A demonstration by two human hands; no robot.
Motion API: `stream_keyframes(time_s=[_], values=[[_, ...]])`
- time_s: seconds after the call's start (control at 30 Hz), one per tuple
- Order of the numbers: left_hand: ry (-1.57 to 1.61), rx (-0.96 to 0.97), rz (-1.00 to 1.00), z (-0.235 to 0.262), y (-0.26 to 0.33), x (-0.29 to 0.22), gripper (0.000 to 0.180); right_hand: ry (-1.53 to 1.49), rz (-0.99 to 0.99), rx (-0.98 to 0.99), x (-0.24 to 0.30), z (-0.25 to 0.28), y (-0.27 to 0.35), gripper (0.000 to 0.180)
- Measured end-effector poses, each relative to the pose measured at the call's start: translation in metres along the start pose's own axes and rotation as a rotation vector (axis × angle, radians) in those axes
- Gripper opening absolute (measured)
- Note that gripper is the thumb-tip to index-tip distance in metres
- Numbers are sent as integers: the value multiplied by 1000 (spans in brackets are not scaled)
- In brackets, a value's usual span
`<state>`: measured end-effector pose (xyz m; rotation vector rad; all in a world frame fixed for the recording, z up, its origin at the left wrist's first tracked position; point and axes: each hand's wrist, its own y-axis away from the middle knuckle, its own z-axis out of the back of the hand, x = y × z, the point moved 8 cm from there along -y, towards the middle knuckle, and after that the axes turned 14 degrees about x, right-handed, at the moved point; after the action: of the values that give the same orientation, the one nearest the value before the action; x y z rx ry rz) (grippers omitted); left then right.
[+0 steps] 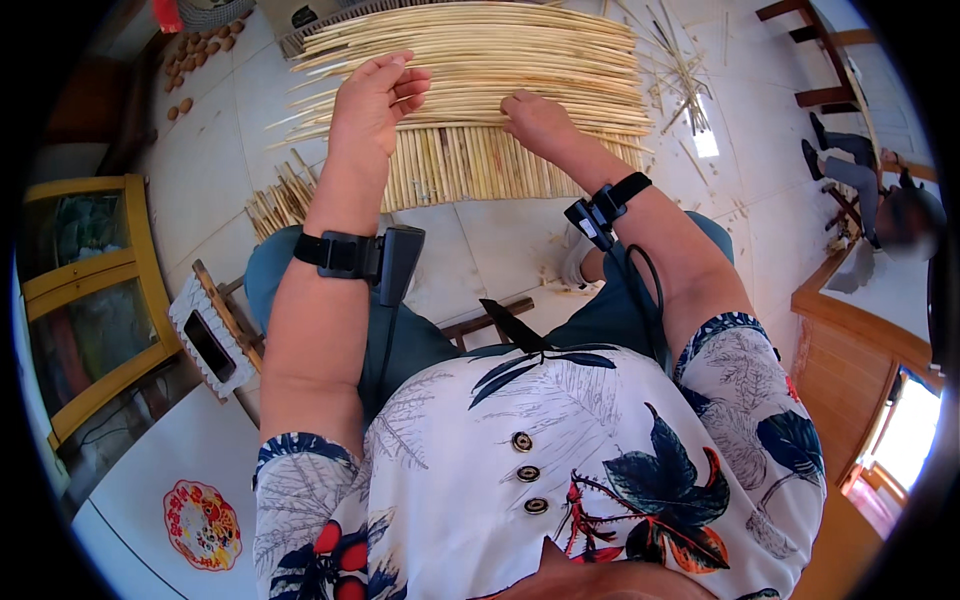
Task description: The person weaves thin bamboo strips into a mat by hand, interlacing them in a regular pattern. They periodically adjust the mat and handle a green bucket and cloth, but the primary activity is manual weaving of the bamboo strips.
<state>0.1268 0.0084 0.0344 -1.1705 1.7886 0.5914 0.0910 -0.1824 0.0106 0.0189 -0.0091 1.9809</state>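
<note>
My left hand [378,95] is raised over the left part of a mat of pale, thin stalks [480,60]. Its thumb and forefinger come together at the top, the other fingers are loosely curled, and anything pinched there is too small to make out. Close to the near edge of the crosswise stalks is my right hand [540,122], fingers bent inward and tips pressed together; what they hold is hidden. Below the crosswise layer, a row of upright stalks [470,165] shows, lying side by side toward me. Each wrist wears a black strapped device.
Loose stalks [685,85] are scattered on the tiled floor at the right. Small round brown things [195,55] lie at far left. A phone [208,346] rests on a cloth-covered stool beside a yellow cabinet [100,285]. Another person [865,165] sits at far right.
</note>
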Motion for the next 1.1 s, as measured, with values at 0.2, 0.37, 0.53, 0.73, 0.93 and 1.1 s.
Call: stream_keyframes(time_s=[0.2, 0.37, 0.53, 0.73, 0.93, 1.1], values=[[0, 36, 4, -10, 3, 1, 23, 121, 3, 20, 4, -2, -3, 8], [-41, 91, 74, -17, 4, 15, 23, 137, -98, 6, -1, 28, -2, 10], [-151, 25, 136, -23, 11, 29, 31, -32, -31, -152, 25, 83, 5, 13], [180, 75, -45, -28, 9, 26, 37, -337, 204, -18, 62, 63, -1, 19], [194, -6, -24, -4, 13, 23, 39, 66, -65, 198, 2, 18, -4, 13], [145, 30, 74, -9, 14, 26, 37, 157, -16, 237, 13, -9, 4, 14]])
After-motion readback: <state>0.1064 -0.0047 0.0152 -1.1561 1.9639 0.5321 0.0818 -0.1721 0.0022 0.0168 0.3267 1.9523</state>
